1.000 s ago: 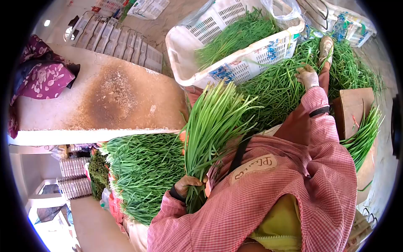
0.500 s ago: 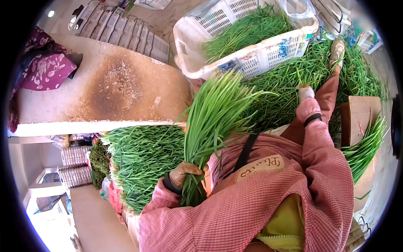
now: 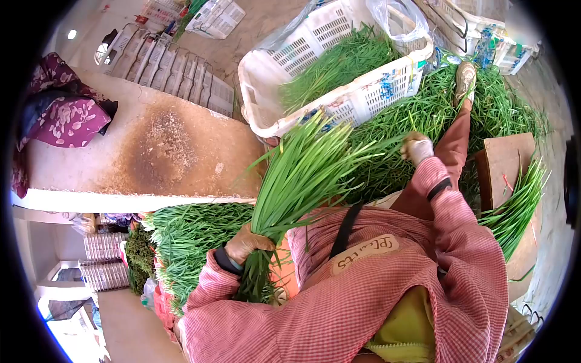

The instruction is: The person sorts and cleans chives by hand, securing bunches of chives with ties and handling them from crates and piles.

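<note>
Left hand (image 3: 247, 243) — clenched round the lower part of one long, flat-leaved green bunch (image 3: 296, 175), gathered, tips fanned near the basket's near-left corner. Right hand (image 3: 419, 148): fingers curled by leaf tips; whether pinching any, cannot tell. Dense green leaf stack (image 3: 193, 242), aligned, below the brown-stained pale table's (image 3: 85, 175) near edge. Loose green heap (image 3: 436, 115), unsorted, along the white slotted plastic basket's (image 3: 369, 100) near side. Inside, towards its right end — more loose greens (image 3: 345, 66).

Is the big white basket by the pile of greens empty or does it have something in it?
Partly full: green stalks lie inside the white basket.
</note>
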`<state>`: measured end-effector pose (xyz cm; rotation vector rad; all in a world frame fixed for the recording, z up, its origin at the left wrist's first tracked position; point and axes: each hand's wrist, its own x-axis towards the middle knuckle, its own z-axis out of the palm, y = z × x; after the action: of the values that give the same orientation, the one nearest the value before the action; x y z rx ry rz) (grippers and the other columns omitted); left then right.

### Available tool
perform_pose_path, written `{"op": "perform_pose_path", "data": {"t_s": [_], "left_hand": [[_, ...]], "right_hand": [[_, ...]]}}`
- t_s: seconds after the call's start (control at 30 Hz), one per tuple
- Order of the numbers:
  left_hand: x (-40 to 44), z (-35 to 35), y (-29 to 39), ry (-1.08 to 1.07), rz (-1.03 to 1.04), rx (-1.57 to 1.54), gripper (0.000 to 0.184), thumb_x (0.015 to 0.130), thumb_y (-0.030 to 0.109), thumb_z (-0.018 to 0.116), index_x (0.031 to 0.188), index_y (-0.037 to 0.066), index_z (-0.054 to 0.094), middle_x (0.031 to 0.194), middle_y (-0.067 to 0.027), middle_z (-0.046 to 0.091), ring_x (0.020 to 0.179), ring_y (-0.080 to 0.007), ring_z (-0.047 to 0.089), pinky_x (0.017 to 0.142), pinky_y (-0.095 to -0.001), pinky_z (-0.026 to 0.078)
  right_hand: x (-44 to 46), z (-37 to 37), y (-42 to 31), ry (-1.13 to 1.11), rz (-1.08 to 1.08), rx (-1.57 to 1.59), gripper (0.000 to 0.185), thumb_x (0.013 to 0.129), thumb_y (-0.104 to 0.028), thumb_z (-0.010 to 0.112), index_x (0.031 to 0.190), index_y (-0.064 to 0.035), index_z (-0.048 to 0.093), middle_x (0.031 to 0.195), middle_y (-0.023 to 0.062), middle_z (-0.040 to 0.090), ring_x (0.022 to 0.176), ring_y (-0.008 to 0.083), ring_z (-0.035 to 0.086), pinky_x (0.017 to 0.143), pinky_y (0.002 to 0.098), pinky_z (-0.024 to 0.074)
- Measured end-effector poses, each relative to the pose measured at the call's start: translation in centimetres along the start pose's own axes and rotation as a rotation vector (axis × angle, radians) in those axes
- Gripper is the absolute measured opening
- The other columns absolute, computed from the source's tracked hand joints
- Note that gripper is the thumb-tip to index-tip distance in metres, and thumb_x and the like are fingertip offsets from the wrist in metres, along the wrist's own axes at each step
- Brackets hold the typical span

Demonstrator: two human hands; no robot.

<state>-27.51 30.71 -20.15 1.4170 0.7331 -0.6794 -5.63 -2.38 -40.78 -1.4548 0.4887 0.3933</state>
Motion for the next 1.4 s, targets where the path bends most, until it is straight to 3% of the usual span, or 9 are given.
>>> {"op": "perform_pose_path", "data": {"t_s": [0.2, 0.3, 0.47, 0.6, 0.9, 1.03, 1.17, 1.3, 1.4], "left_hand": [[-2.2, 1.1, 6.3, -0.018, 0.061, 0.122, 0.059, 0.055, -0.014, 0.056, 0.111, 0.0, 0.05, 0.087, -0.0079, 0.058, 0.072, -0.0157, 0.056, 0.068, -0.0289, 0.047], [-4.1, 1.9, 10.3, 0.021, 0.079, 0.321, 0.042, 0.06, -0.016, 0.055, 0.099, 0.001, 0.058, 0.086, -0.0048, 0.061, 0.074, -0.0143, 0.057, 0.067, -0.0245, 0.046], [-4.9, 3.6, 12.9, 0.145, 0.552, 0.832, 0.054, 0.061, -0.005, 0.059, 0.114, 0.003, 0.051, 0.083, -0.0091, 0.064, 0.073, -0.0179, 0.06, 0.066, -0.027, 0.048], [-6.4, 6.3, 10.3, 0.704, 0.584, 1.492, 0.077, 0.062, 0.009, 0.061, 0.132, 0.006, 0.028, 0.073, -0.0194, 0.059, 0.06, -0.0333, 0.059, 0.054, -0.0374, 0.047], [0.1, 5.3, -9.7, 0.265, 0.163, 1.725, 0.096, 0.061, 0.018, 0.07, 0.135, -0.004, 0.013, 0.097, -0.0157, 0.056, 0.078, -0.0246, 0.056, 0.071, -0.0343, 0.044], [0.4, 2.4, 0.3, 0.35, 0.692, 1.153, 0.12, 0.051, 0.039, 0.082, 0.136, -0.001, 0.008, 0.128, -0.0204, 0.038, 0.12, -0.0267, 0.035, 0.099, -0.0367, 0.028], [11.5, 4.9, -1.9, -0.625, 0.333, 0.471, 0.115, 0.054, 0.04, 0.08, 0.136, 0.003, 0.01, 0.137, -0.0145, 0.025, 0.125, -0.0229, 0.024, 0.102, -0.0358, 0.021], [11.9, 7.7, -4.1, -0.723, 0.301, 0.214, 0.083, 0.062, 0.02, 0.078, 0.129, 0.005, 0.032, 0.124, -0.0087, 0.043, 0.113, -0.018, 0.038, 0.095, -0.032, 0.031], [10.9, 8.4, -5.3, -0.571, 0.314, 0.131, 0.064, 0.064, 0.013, 0.076, 0.12, 0.005, 0.045, 0.112, -0.0055, 0.054, 0.103, -0.0149, 0.047, 0.089, -0.0293, 0.038]], "right_hand": [[-0.3, -5.7, 3.8, -0.298, -0.346, -1.93, 0.042, 0.079, -0.023, 0.053, 0.116, -0.0042, 0.049, 0.09, 0.0179, 0.061, 0.084, 0.0219, 0.06, 0.072, 0.0284, 0.0474], [-5.0, -0.5, 3.5, -0.045, -0.463, -1.939, 0.062, 0.084, -0.031, 0.047, 0.129, 0.007, 0.026, 0.112, 0.0264, 0.05, 0.099, 0.0239, 0.054, 0.082, 0.0292, 0.0446], [-6.2, 13.4, 9.8, -1.27, 0.392, 0.062, 0.073, 0.083, -0.06, 0.036, 0.133, -0.0073, 0.027, 0.131, 0.0158, 0.038, 0.119, 0.0271, 0.039, 0.099, 0.0364, 0.0289], [-4.0, 16.8, 8.9, -0.968, -0.354, 0.036, 0.061, 0.085, -0.05, 0.036, 0.131, -0.0096, 0.033, 0.13, 0.0122, 0.038, 0.117, 0.0283, 0.039, 0.098, 0.0381, 0.0296], [-5.9, 9.8, 2.0, -0.786, 0.14, 0.677, 0.066, 0.084, -0.055, 0.036, 0.13, -0.0076, 0.033, 0.125, 0.0098, 0.041, 0.107, 0.0246, 0.044, 0.086, 0.0329, 0.0372], [-6.5, 9.6, 0.3, -0.914, 0.144, 0.887, 0.068, 0.084, -0.057, 0.035, 0.13, -0.0067, 0.033, 0.123, 0.0087, 0.042, 0.103, 0.0229, 0.046, 0.08, 0.0307, 0.0406], [-6.9, 10.5, -0.4, -1.113, 0.13, 1.035, 0.071, 0.083, -0.059, 0.035, 0.13, -0.0058, 0.033, 0.121, 0.0077, 0.043, 0.099, 0.0212, 0.049, 0.075, 0.0284, 0.044], [-3.1, 9.4, -3.2, -1.164, 0.091, 0.956, 0.073, 0.083, -0.061, 0.035, 0.13, -0.0049, 0.033, 0.118, 0.0066, 0.045, 0.094, 0.0195, 0.051, 0.069, 0.0261, 0.0474], [0.5, 7.9, -6.7, -1.172, 0.057, 0.659, 0.046, 0.085, -0.045, 0.048, 0.11, -0.0072, 0.049, 0.063, -0.0043, 0.044, 0.043, 0.0071, 0.036, 0.039, 0.0201, 0.0334]]}}
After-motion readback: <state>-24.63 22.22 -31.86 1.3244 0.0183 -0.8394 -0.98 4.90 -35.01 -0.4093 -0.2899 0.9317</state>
